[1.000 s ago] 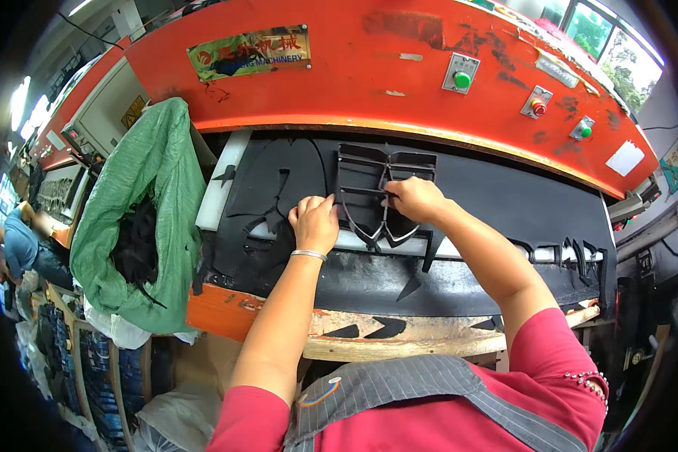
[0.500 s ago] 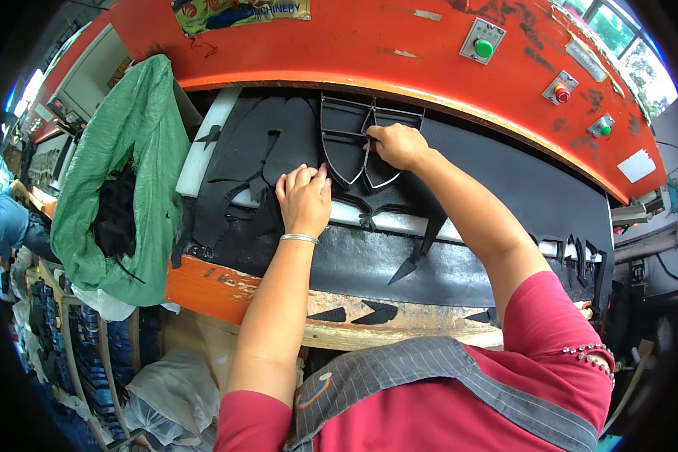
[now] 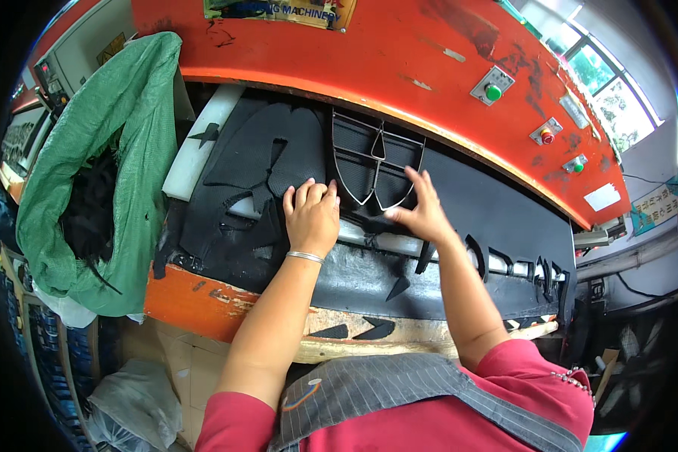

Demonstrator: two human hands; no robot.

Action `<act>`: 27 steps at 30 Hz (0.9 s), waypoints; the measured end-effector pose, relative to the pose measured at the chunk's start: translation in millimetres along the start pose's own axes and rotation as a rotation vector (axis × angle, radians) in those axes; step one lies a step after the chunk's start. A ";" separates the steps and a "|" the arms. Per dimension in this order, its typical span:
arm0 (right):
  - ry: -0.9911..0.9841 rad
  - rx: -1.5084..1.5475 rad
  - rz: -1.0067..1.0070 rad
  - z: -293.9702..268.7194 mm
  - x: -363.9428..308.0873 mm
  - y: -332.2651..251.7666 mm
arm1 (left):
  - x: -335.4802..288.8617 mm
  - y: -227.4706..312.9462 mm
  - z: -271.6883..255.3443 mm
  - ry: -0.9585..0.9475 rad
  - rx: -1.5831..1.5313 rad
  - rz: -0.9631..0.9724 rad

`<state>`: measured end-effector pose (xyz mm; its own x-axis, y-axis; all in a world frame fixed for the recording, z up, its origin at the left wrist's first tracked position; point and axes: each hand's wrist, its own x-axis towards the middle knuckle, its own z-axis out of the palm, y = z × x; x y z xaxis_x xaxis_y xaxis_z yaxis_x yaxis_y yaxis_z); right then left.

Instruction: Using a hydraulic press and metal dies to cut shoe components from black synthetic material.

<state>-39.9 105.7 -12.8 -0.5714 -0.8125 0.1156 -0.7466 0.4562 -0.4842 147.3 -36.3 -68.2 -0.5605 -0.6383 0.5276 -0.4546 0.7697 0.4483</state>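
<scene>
Grip: both hands flat, grasping nothing.
Left hand point(image 3: 311, 216): presses black sheet point(image 3: 459, 218).
Right hand point(image 3: 420, 210): fingertips touch metal cutting frame point(image 3: 374, 167).
Hidden: sheet's far edge under orange machine point(image 3: 399, 68).

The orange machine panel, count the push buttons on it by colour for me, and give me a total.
Green buttons: 2, one in a grey box and one further right
Red buttons: 1
Total: 3
</scene>
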 end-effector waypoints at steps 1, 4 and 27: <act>-0.021 -0.009 0.038 8.9 -6.7 -5.7 | -0.5 -1.4 -0.6 -0.010 0.005 0.013; 0.021 -0.170 0.063 19.6 -5.2 -25.0 | 0.4 -0.4 1.2 -0.009 -0.003 0.014; 0.144 -0.210 -0.051 21.7 -10.2 -30.6 | 1.1 1.0 -4.2 0.021 0.090 0.045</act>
<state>-3.8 92.1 -17.9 -0.5624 -0.7832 0.2652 -0.8216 0.4934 -0.2855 149.1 -36.3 -64.2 -0.5674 -0.6023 0.5615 -0.4903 0.7950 0.3573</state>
